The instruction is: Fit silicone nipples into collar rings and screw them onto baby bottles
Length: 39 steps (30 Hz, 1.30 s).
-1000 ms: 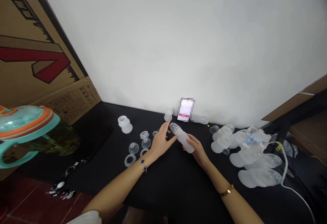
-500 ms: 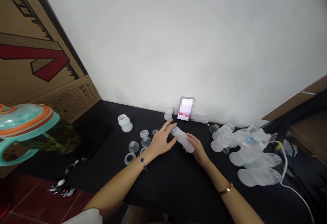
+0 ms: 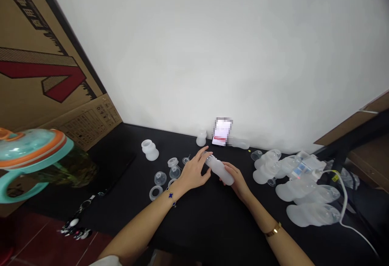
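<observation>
Two hands meet over the middle of the black table [image 3: 197,225]. Right hand [image 3: 238,183] closed round the body of a frosted bottle [image 3: 221,170], tilted, clear end up-left. Left hand [image 3: 194,173] has fingers over that clear end, hiding part of it; can't tell if gripping. Left wrist partly covers a ring piece; another ring [image 3: 156,193] and a clear dome [image 3: 160,178] lie just beside. Phone [image 3: 221,131] leans on the wall beyond the bottle. Right side: cluster of capped bottles [image 3: 298,191], white cable [image 3: 344,201] alongside. Far left: cardboard box [image 3: 36,59], keychain [image 3: 75,223] near the table edge. Containers: teal-lidded jug [image 3: 39,146] holds dark greenish stuff; white pot [image 3: 150,150] is open-topped, inside unclear; held bottle's contents can't be told.
</observation>
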Tool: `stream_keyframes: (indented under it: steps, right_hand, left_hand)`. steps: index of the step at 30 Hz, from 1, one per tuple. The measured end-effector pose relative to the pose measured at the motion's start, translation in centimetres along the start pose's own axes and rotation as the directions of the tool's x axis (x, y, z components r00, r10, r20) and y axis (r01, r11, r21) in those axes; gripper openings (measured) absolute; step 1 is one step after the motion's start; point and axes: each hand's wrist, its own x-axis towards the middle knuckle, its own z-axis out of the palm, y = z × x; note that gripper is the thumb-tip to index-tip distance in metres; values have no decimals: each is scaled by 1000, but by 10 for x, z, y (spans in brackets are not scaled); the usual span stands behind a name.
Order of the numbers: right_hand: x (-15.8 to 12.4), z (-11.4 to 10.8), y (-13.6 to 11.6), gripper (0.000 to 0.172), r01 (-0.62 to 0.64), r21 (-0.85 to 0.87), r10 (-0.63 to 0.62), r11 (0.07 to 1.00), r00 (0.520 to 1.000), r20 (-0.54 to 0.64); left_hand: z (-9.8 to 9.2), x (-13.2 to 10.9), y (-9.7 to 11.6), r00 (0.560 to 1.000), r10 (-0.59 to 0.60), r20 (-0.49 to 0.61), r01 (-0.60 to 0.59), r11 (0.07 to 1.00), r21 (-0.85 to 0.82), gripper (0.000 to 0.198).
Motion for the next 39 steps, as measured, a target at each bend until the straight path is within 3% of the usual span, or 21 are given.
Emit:
stream_keyframes:
  steps: [5,12,21,30,39]
  right_hand:
    - [-1,1,-1,44,-11,-27,11,1000,1000,-5]
    - [-3,2,-2,44,-18,-115,21,993,1000,21]
    - [-3,1,-3,46,-1,-177,8,984,999,39]
    - [-4,4,-6,44,10,-150,-6,989,1000,27]
    - [-3,2,-4,39,-7,-102,6,995,1000,-5]
  left_hand:
    - [3,-1,-1,1000,3,-1,-3,997,83,63]
    - [7,-2,-5,983,174,-51,-161,967,198,67]
    - [12,-4,-8,961,270,54,-276,934,229,57]
    - [14,-6,-9,976,193,95,-211,947,241,54]
    - [10,-5,-5,967,234,102,-252,937,243,45]
